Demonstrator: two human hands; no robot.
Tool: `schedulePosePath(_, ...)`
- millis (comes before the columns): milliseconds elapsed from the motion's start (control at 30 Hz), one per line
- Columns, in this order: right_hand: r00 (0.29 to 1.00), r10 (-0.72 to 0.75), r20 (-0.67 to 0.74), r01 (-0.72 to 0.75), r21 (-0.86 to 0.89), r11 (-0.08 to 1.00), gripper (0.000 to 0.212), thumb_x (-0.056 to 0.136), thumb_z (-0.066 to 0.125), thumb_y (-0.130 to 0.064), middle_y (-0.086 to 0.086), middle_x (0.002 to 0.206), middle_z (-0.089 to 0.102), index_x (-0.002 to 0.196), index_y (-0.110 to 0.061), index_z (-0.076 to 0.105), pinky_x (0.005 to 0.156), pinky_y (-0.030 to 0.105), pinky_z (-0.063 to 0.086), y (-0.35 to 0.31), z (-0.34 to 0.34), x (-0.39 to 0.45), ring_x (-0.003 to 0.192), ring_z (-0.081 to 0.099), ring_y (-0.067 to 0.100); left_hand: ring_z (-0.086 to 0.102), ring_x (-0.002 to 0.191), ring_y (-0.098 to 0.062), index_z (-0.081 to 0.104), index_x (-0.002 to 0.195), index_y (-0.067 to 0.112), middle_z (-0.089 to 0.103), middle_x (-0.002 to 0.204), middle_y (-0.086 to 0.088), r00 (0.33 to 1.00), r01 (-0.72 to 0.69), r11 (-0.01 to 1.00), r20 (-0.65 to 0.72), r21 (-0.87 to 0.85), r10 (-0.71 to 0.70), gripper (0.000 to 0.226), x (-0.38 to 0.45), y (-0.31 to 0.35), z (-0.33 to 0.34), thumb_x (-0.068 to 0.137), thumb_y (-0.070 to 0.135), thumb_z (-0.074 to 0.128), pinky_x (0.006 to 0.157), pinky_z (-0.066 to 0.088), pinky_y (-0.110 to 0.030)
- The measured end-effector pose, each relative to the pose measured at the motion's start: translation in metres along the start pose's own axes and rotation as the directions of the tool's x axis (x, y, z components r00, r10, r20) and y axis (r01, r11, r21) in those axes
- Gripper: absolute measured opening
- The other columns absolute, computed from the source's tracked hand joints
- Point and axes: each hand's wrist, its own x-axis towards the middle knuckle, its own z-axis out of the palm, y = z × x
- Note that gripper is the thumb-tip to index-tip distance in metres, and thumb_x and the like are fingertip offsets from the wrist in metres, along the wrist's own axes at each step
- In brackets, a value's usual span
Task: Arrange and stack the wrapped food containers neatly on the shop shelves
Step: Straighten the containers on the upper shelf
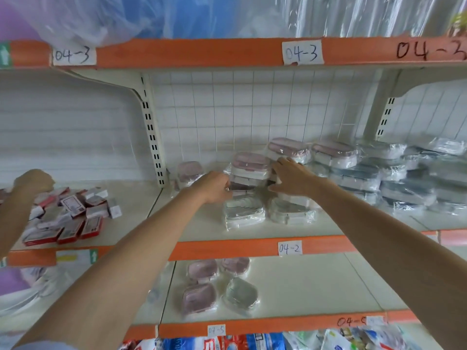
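On the far left, a second person's arm (17,198) reaches over a heap of small red boxes (68,218) on the middle shelf (202,231). The left hand (214,186) presses its curled grip against the left side of a stack of pink-lidded wrapped containers (249,170); the right hand (290,178) lies open-fingered against the stack's right side. 2 grey-lidded containers (267,210) sit just in front. Further right, dark-lidded wrapped containers (404,180) stand in piles.
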Motion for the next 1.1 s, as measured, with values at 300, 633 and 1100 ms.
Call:
schedulePosePath(300,0.992,0.107,-0.061,-0.106,0.028,0.994,0.067,0.089,0.056,-0.047,0.013,0.138,0.035,0.137,-0.003,0.037,0.105,0.042,0.035,0.070,-0.013,0.042,0.128,0.032,0.029,0.047,0.121,-0.025,0.049,0.130,0.005,0.047,0.129,-0.009,0.992,-0.078,0.996,-0.094,0.050,0.082,0.048,0.082,0.023,-0.006,0.090,0.028,0.060,0.096,0.040,-0.032)
schedulePosePath(633,0.978,0.207,0.008,-0.206,0.127,0.970,0.088,0.082,0.048,-0.068,0.017,0.140,0.037,0.137,-0.001,0.034,0.105,0.041,0.032,0.103,-0.002,0.083,0.130,0.034,0.031,0.021,0.143,-0.024,0.017,0.149,0.002,0.017,0.157,-0.010,0.995,-0.024,0.991,0.096,0.134,0.011,0.095,0.148,0.028,0.003,0.080,0.034,0.074,0.114,0.026,-0.035)
schedulePosePath(1100,0.954,0.300,0.020,-0.300,0.091,0.949,0.092,0.083,0.052,-0.062,0.018,0.142,0.030,0.143,-0.001,0.021,0.107,0.043,0.029,0.103,0.030,0.109,0.130,0.031,0.036,0.009,0.144,-0.024,0.004,0.152,0.010,0.007,0.160,-0.003,0.983,0.000,0.939,0.170,0.345,-0.063,0.111,0.173,0.020,0.019,0.075,0.053,0.071,0.114,0.014,-0.040)
